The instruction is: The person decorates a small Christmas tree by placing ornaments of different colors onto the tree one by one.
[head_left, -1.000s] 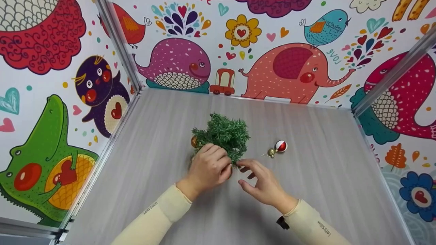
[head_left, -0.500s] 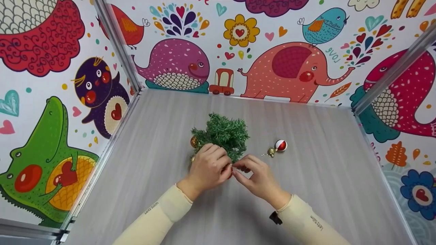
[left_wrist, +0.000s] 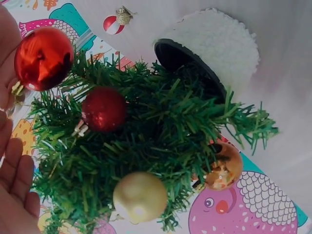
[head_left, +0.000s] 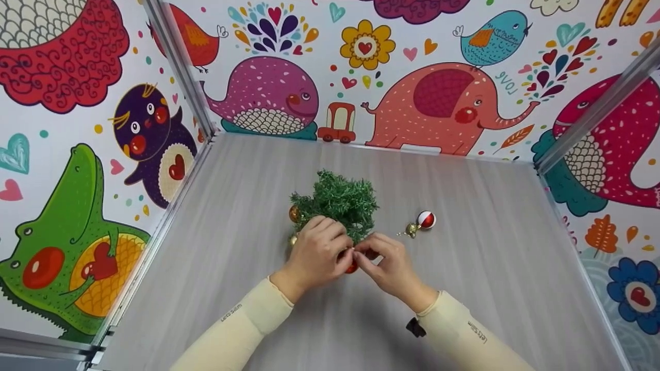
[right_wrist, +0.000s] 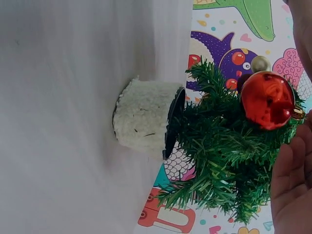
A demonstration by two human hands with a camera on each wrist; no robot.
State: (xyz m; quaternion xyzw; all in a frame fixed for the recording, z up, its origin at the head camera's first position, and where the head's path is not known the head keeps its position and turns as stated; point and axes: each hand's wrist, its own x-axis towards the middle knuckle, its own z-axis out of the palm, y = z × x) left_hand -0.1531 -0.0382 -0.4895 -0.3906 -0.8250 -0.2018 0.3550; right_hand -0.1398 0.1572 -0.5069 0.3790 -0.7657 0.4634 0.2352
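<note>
A small artificial Christmas tree point(head_left: 343, 201) stands in the middle of the table, its white pot point(right_wrist: 146, 117) visible in both wrist views. In the head view my left hand point(head_left: 319, 252) and right hand point(head_left: 392, 265) meet at its near side, fingertips together. Just below them hangs a shiny red bauble point(head_left: 352, 267). Both hands pinch at its gold cap point(right_wrist: 298, 113); the hanging loop itself is too small to make out. A dark red bauble point(left_wrist: 104, 109), a pale gold bauble point(left_wrist: 140, 197) and an orange-gold bauble point(left_wrist: 223, 166) sit among the branches.
Right of the tree, a red-and-white bauble point(head_left: 426, 220) and a small gold ornament point(head_left: 411, 230) lie on the grey table point(head_left: 479, 268). Walls printed with cartoon animals and metal frame posts point(head_left: 593, 116) enclose the table on the left, back and right.
My right hand has moved left to meet the left hand's fingertips, its fingers closing into a pinch. The red bauble has come into sight below them. The tree stays in place.
</note>
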